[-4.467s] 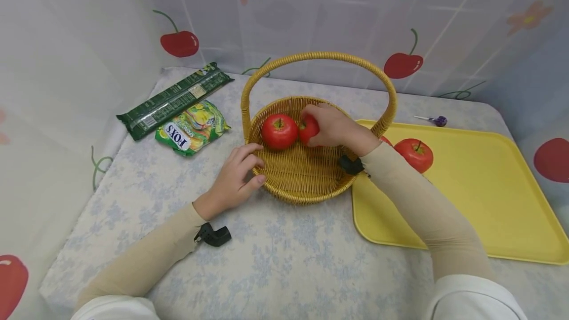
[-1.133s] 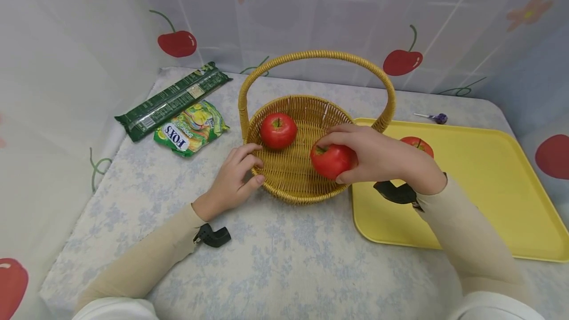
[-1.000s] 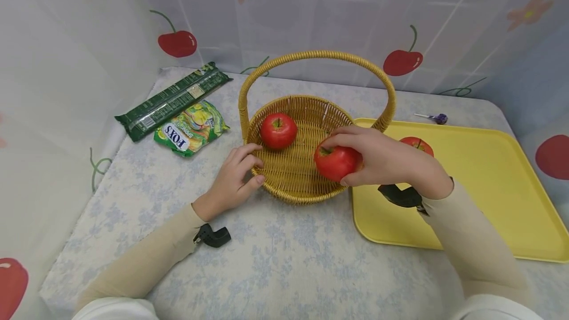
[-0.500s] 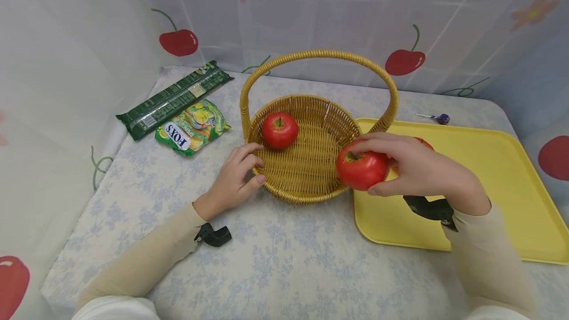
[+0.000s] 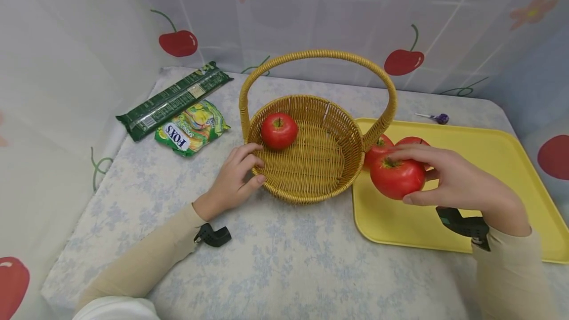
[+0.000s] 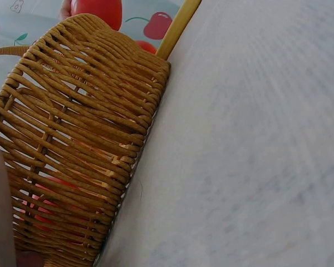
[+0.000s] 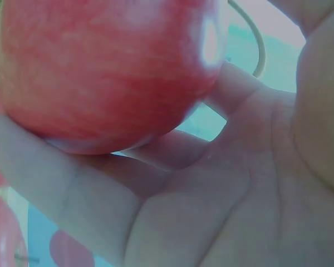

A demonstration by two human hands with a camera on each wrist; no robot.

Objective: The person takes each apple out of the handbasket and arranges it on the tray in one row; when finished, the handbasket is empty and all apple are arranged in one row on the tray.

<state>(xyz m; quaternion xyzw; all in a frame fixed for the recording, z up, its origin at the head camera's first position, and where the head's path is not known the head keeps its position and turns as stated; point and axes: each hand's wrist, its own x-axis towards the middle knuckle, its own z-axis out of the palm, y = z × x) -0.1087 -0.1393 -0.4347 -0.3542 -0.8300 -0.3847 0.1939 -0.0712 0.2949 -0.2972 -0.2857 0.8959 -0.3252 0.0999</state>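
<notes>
My right hand [image 5: 458,177] grips a red apple [image 5: 397,177] over the near left part of the yellow tray [image 5: 444,231], with the thumb at its near side and the fingers over its top and far side. In the right wrist view, this apple [image 7: 106,72] fills the space above my palm. My left hand [image 5: 233,179] rests its bent, relaxed fingertips on the left rim of a wicker basket [image 5: 306,196]. One apple [image 5: 279,131] sits inside the basket at the left. Two more apples, a nearer one [image 5: 377,151] and one farther right [image 5: 413,141], are on the tray, partly hidden.
The basket's tall arched handle [image 5: 317,54] stands upright. At the back left lie a long dark green packet [image 5: 175,100] and a green FOX'S bag [image 5: 192,128]. A purple-wrapped lollipop [image 5: 440,118] lies behind the tray. A patterned cloth [image 5: 284,260] covers the table.
My right hand has lifted an apple out of the basket and carried it right, across the rim, to above the tray. My left hand has stayed at the basket's rim.
</notes>
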